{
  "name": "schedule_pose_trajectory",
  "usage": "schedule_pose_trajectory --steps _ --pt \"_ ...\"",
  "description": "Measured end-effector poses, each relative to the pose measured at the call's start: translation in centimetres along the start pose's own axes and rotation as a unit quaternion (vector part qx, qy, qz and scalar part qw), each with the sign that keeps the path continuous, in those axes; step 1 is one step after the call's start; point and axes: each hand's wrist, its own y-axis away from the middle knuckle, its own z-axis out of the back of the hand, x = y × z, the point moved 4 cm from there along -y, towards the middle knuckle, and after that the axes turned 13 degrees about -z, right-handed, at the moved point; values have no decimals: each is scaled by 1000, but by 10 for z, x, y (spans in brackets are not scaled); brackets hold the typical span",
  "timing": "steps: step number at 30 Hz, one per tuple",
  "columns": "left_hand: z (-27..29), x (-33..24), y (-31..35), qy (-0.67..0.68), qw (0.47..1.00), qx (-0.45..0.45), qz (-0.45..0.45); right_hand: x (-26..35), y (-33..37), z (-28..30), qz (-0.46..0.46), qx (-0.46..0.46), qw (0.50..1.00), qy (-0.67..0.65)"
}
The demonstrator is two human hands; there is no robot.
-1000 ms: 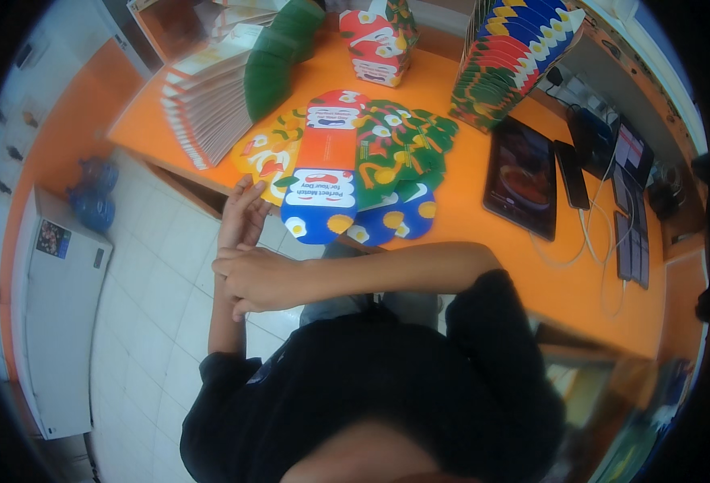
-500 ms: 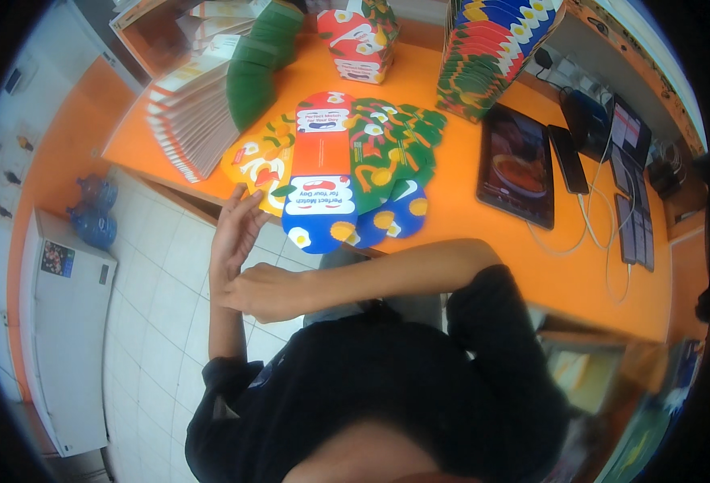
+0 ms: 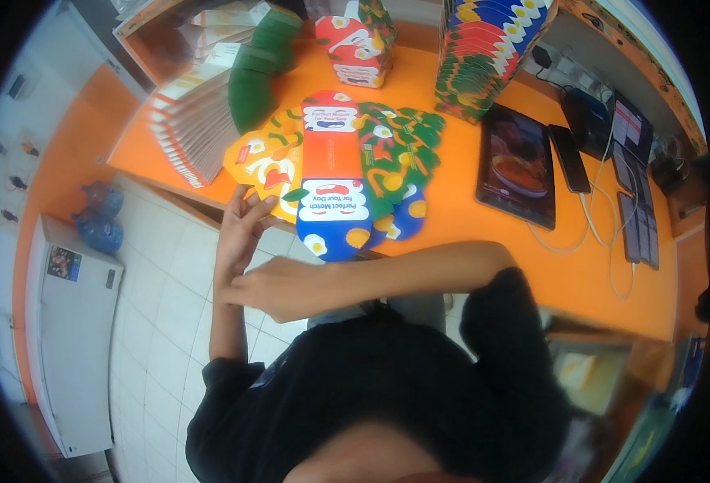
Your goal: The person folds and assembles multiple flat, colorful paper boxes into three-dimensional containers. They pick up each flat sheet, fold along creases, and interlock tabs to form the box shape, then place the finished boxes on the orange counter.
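Unfolded printed food cartons lie fanned out flat at the table's front edge, with red, blue, yellow and green flaps. Beside the yellow flap is my left hand, its fingers bent and apart near the flap's edge. I cannot tell whether they touch it. Across my body reaches my right arm, and my right hand is closed against my left wrist. Its fingertips are partly hidden there.
Behind the cartons stands a folded red box, near a leaning stack of nested cartons. A fanned stack of white and green cardboard lies left. At right are a tablet, phones and white cables.
The front carton in the fan has shifted slightly right. The fingers of my left hand have bent more, while my right hand stays at my left wrist.
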Motion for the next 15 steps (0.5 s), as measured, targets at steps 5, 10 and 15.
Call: schedule_pose_trajectory --steps 5,10,15 --pt "-10 -14 16 -11 988 9 -154 -21 25 89 29 -220 975 14" --pt "-27 -32 20 25 982 -37 -183 -41 30 143 -44 -227 965 124" --pt "-60 -54 30 82 959 66 -262 -30 29 154 -22 -281 957 67"
